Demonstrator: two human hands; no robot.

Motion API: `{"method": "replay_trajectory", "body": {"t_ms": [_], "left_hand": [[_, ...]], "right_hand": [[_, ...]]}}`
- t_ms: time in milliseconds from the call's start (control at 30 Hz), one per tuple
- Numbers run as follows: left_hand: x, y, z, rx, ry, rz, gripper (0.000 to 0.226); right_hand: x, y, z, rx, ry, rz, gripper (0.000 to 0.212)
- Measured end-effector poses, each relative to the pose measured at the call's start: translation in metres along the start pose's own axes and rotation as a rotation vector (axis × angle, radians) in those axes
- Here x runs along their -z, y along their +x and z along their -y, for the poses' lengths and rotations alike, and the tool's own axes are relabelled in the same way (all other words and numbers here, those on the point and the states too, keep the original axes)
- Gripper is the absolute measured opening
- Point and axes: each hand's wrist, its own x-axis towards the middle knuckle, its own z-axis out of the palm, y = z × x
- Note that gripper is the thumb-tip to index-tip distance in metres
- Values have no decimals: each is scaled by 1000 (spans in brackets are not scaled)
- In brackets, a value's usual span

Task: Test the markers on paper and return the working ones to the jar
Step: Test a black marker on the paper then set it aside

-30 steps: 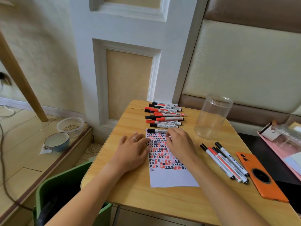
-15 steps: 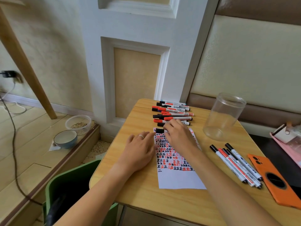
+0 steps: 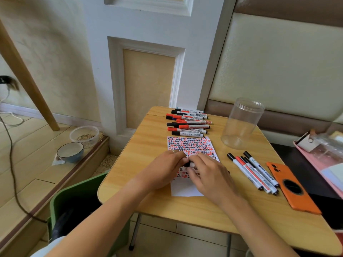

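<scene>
Head view: both hands meet over the paper (image 3: 187,190), the left hand (image 3: 163,171) pinching the cap and the right hand (image 3: 209,175) gripping the marker (image 3: 189,164), likely to uncap it. The empty jar (image 3: 241,123) waits upright nearby.

Marker (image 3: 187,164) mostly hidden between both hands; paper (image 3: 187,188) middle covered; marker labels too small to read.

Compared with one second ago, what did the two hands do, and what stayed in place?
The right hand reached to the far marker row, took a black-capped marker and brought it back over the paper. The left hand left the table and now holds its cap end. The jar, four side markers and phone stayed put.
</scene>
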Motion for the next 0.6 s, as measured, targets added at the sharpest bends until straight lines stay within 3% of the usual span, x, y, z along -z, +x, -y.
{"method": "replay_trajectory", "body": {"t_ms": [267, 600], "left_hand": [[-4, -4, -8, -33, 38, 5, 16], [0, -10, -5, -50, 72, -69, 15]], "right_hand": [[10, -5, 3, -82, -9, 115, 21], [15, -4, 4, -137, -52, 190, 33]]}}
